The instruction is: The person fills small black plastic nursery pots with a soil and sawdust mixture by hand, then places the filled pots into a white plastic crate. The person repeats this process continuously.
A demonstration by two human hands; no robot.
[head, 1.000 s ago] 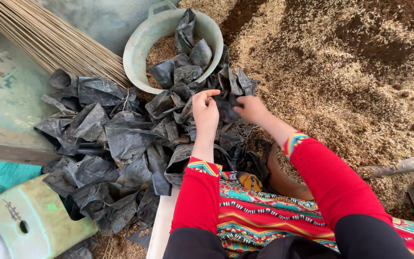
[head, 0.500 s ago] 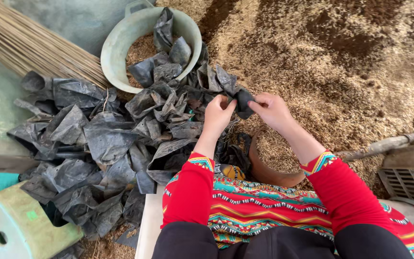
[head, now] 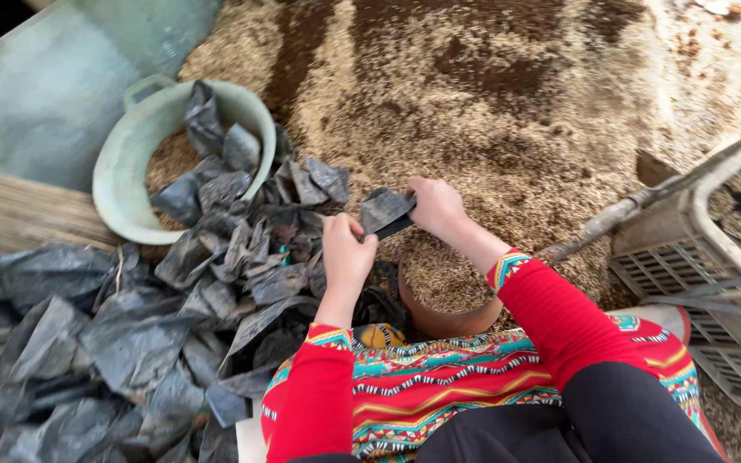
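Far left lies a heap of flat black bags, and behind it a pale green tub holding husk and a few more bags. The left hand and right hand both pinch one small black bag, held in the air above the brown pot of husk, just in front of the knees. To open it well, the thumbs should probably rub the two layers apart at the mouth, tugging gently so the thin film does not tear. The bag looks crumpled, dusty and dull, folded flat; whether its mouth is parted yet is hard to tell. Right stands a grey crate.
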